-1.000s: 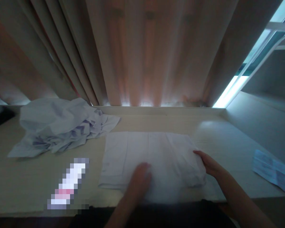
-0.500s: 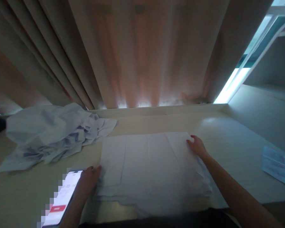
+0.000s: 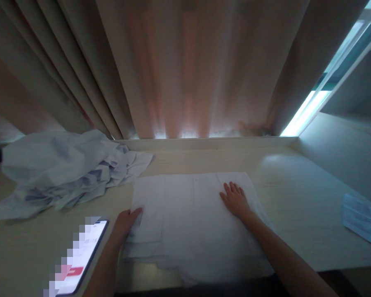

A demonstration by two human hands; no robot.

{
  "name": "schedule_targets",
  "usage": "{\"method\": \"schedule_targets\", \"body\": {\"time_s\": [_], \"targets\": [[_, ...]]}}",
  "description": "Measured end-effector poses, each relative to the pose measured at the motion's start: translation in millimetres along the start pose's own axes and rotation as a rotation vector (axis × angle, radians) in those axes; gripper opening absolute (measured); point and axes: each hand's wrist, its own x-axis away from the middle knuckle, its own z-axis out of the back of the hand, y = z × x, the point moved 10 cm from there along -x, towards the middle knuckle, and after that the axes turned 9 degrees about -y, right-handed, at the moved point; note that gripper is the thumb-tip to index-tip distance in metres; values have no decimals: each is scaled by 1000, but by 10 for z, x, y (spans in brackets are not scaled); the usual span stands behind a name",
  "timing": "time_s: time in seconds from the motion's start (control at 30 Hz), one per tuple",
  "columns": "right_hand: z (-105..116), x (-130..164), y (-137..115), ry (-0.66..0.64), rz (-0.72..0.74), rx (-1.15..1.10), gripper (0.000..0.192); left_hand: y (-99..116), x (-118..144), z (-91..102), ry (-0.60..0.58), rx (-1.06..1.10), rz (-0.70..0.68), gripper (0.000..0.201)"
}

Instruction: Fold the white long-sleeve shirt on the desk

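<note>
Dim room, heavy curtains [image 3: 185, 70] filling the top of the frame, a strip of daylight at the upper right, and a pale counter [image 3: 297, 194] running across the lower half. Centre of the frame lies the folded white cloth [image 3: 185, 218], flat on the counter, its near edge hanging slightly over the front. The right hand [image 3: 235, 200] now lies open, palm down and fingers spread, on the right part of the cloth; half a second ago it was at the far right corner, so it has slid inward across the fabric. The left hand [image 3: 126, 218] sits at the cloth's left edge, fingertips curled onto the hem; whether it pinches the fabric or only presses on it, I cannot tell. It has barely shifted since the last picture, while a second ago it was down in the middle of the cloth. My reading: the fold is laid and the hands are flattening it, one anchoring the side, one smoothing the top. Lower left of the frame, just beside the left forearm, a phone [image 3: 80, 260] lies with its screen lit. Left of centre, a crumpled heap of pale cloths [image 3: 58, 169] sits on the counter, its nearest flap close to the folded one's far left corner. Far right edge, a light blue packet [image 3: 361, 218] lies well apart
</note>
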Motion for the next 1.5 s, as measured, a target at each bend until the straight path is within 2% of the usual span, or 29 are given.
{"method": "schedule_targets", "body": {"time_s": [0.1,0.17,0.3,0.43,0.57,0.77,0.87,0.97,1.03,1.2,1.37,1.5], "targets": [[27,24,-32,-8,-10,-33,61,0,26,-29,5,60,-17,22],[96,81,-141,11,-9,-69,62,1,44,-39,-1,88,-29,23],[196,304,-685,34,117,-104,61,20,111,-37,1,130,-38,25],[94,570,-1306,-25,262,-134,60,45,198,-69,-8,160,-30,28],[-45,735,-1623,-53,346,-141,58,-16,237,-104,-39,177,-30,26],[-120,767,-1636,-75,363,-126,57,-264,255,-148,-156,242,-42,27],[-113,768,-1640,-82,369,-123,58,-328,381,-197,-242,262,-23,32],[-118,763,-1644,-87,362,-124,58,-346,531,-228,-277,306,11,37],[-129,755,-1644,-90,355,-125,58,-348,573,-228,-263,295,4,38],[-137,750,-1643,-81,349,-133,60,-377,512,-119,-126,84,-76,34],[-79,771,-1641,-65,358,-139,57,-323,545,-171,-204,154,-70,32],[-24,849,-1811,-80,410,-165,55,-306,554,-40,-79,135,-41,30]]}}
